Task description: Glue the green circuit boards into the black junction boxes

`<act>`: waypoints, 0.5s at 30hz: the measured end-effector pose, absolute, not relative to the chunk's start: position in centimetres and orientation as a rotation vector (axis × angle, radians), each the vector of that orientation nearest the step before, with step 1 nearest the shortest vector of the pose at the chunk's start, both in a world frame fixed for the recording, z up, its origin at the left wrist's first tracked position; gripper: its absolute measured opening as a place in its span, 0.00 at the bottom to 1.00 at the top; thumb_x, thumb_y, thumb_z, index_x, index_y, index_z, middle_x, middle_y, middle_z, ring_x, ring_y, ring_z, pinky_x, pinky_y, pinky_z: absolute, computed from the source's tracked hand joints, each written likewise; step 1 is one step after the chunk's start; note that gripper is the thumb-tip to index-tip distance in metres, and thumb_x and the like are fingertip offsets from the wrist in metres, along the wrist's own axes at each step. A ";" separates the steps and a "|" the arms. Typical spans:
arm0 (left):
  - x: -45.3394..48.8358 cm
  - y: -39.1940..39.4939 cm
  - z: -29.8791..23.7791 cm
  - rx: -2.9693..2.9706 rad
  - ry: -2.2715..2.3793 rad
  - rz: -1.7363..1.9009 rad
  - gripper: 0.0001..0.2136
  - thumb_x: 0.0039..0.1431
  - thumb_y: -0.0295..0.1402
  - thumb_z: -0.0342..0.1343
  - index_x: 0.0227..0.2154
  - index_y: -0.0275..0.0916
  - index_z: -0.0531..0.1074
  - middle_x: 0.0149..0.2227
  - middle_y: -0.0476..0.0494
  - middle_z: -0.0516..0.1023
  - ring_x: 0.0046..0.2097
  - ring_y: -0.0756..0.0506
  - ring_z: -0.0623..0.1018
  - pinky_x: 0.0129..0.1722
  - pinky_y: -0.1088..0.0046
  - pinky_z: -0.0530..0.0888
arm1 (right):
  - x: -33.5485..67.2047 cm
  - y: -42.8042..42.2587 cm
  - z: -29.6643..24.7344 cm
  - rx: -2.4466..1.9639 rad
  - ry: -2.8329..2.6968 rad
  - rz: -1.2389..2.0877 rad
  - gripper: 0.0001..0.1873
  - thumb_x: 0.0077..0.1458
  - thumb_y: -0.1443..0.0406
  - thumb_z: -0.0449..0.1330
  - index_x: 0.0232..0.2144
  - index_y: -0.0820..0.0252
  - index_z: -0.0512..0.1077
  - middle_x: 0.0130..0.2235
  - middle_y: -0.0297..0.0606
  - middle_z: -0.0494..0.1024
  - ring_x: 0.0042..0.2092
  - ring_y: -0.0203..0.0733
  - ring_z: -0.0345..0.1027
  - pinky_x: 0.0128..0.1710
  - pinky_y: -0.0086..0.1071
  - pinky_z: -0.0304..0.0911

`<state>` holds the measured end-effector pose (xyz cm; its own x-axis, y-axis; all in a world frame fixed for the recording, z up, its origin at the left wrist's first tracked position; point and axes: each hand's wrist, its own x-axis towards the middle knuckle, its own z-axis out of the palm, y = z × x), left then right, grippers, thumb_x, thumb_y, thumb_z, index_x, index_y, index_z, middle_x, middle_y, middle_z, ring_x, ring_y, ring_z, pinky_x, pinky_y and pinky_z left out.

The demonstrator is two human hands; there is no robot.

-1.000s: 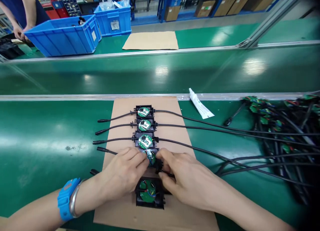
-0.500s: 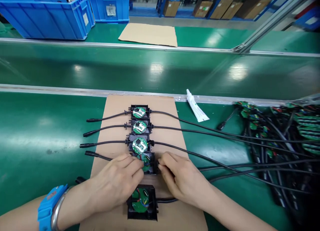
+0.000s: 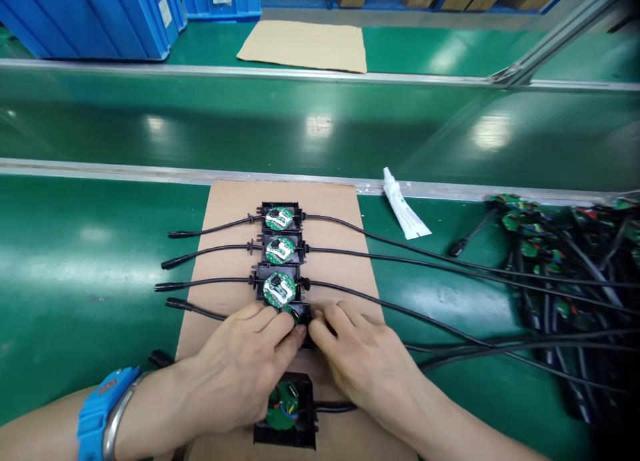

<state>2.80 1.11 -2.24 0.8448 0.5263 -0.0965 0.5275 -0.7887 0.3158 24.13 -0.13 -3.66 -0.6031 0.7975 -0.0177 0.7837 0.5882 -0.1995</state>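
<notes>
Low in the middle of the frame, the left hand [image 3: 240, 374] and the right hand [image 3: 365, 364] are meeting over a small black box [image 3: 301, 312], fourth in a column on a cardboard sheet [image 3: 225, 208]. The fingers [image 3: 285, 331] of both hands are curling close together, pinching the box from its two sides. Three similar boxes [image 3: 279, 251] are sitting just above it. Another box [image 3: 287, 414] is lying below, between the wrists. A white tube [image 3: 404, 211] is lying on the green tabletop [image 3: 100, 261], right of the sheet. A heap of cables [image 3: 560, 274] is filling the right edge.
</notes>
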 end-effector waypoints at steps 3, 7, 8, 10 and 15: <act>2.4 0.9 -2.6 2.689 0.793 0.020 0.31 0.48 0.22 0.48 0.59 0.32 0.58 0.46 0.38 0.70 0.43 0.40 0.69 0.45 0.60 0.70 | 24.8 -0.2 -3.8 -1.343 -2.588 0.318 0.11 0.57 0.73 0.49 0.32 0.61 0.71 0.36 0.43 0.70 0.37 0.45 0.60 0.32 0.36 0.58; 2.4 0.6 -2.9 2.705 0.816 -0.051 0.33 0.50 0.22 0.48 0.63 0.32 0.52 0.48 0.37 0.69 0.44 0.40 0.69 0.48 0.59 0.68 | 25.3 0.1 -4.2 -1.232 -2.405 0.487 0.12 0.60 0.72 0.49 0.36 0.62 0.73 0.34 0.41 0.71 0.37 0.43 0.60 0.37 0.36 0.60; 2.6 0.6 -2.9 2.717 0.821 -0.073 0.32 0.51 0.23 0.47 0.62 0.32 0.53 0.48 0.37 0.70 0.44 0.40 0.69 0.48 0.59 0.68 | 25.3 0.2 -4.5 -1.200 -2.384 0.495 0.13 0.60 0.72 0.48 0.37 0.63 0.73 0.33 0.41 0.71 0.37 0.42 0.60 0.37 0.36 0.60; 3.0 0.4 -3.0 2.732 0.842 -0.108 0.30 0.53 0.24 0.47 0.61 0.31 0.56 0.47 0.36 0.70 0.44 0.39 0.69 0.48 0.58 0.68 | 25.2 0.4 -5.0 -1.149 -2.371 0.500 0.15 0.61 0.74 0.47 0.37 0.64 0.73 0.32 0.41 0.72 0.37 0.42 0.61 0.37 0.35 0.60; 3.1 -0.5 -2.9 2.763 0.861 -0.034 0.28 0.55 0.25 0.48 0.61 0.29 0.56 0.48 0.35 0.71 0.46 0.39 0.68 0.49 0.57 0.66 | 25.3 1.0 -4.6 -1.122 -2.423 0.565 0.17 0.61 0.74 0.45 0.31 0.63 0.73 0.30 0.40 0.71 0.35 0.40 0.59 0.35 0.34 0.59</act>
